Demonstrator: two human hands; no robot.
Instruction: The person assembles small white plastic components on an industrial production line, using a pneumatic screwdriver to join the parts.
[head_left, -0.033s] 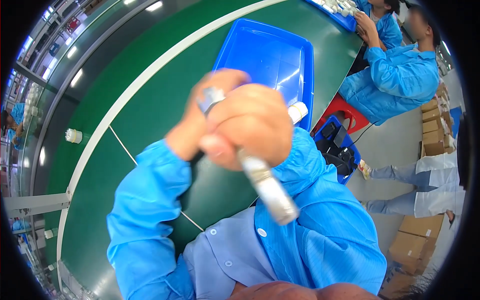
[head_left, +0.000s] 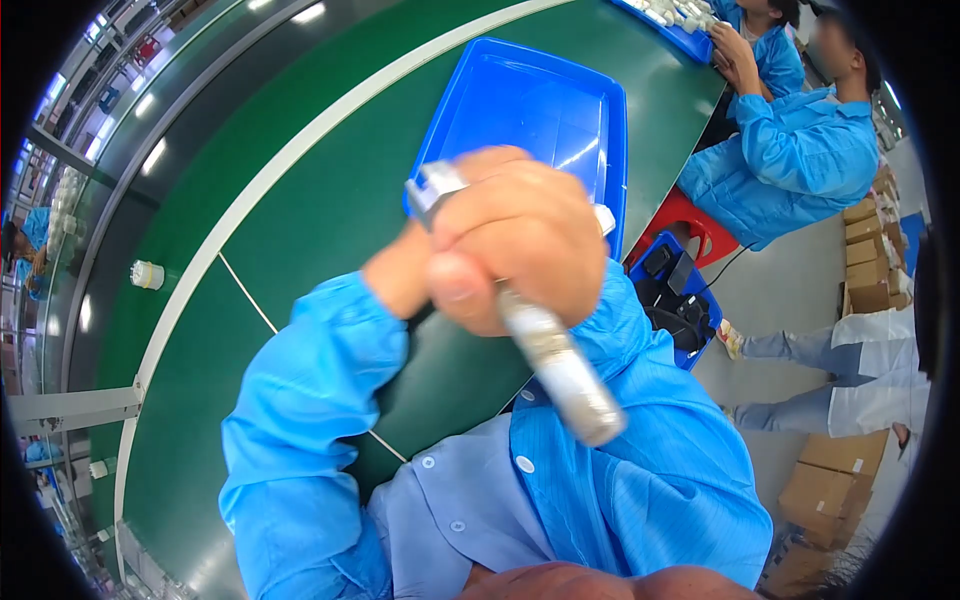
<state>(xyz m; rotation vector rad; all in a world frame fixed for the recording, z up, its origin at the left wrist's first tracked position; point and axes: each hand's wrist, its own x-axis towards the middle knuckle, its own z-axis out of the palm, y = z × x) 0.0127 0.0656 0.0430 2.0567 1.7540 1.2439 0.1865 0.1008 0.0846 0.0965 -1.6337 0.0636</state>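
My right hand [head_left: 525, 240], blurred by motion, is closed around a hand tool in front of my chest. That tool has a grey notched metal head [head_left: 437, 190] out past the thumb side and a handle [head_left: 570, 380] wrapped in silvery, worn material slanting down toward me; its exact kind I cannot make out. Behind the right hand is my left hand [head_left: 398, 272], showing mainly its wrist; the fingers are hidden. A white piece [head_left: 605, 218] peeks out beside my right hand at the near right corner of a blue tray [head_left: 530, 90].
A white cylindrical piece [head_left: 147, 274] stands on the green table [head_left: 190, 400] beyond the white rail. At right are a red stool [head_left: 700, 232], a blue bin [head_left: 690, 350] of dark items and cardboard boxes [head_left: 830, 480]. Co-workers in blue sit at far right near another tray [head_left: 690, 40].
Both hands and the tool have shifted to the right. The grey head shows more plainly, and the white piece beside my right hand is more covered.
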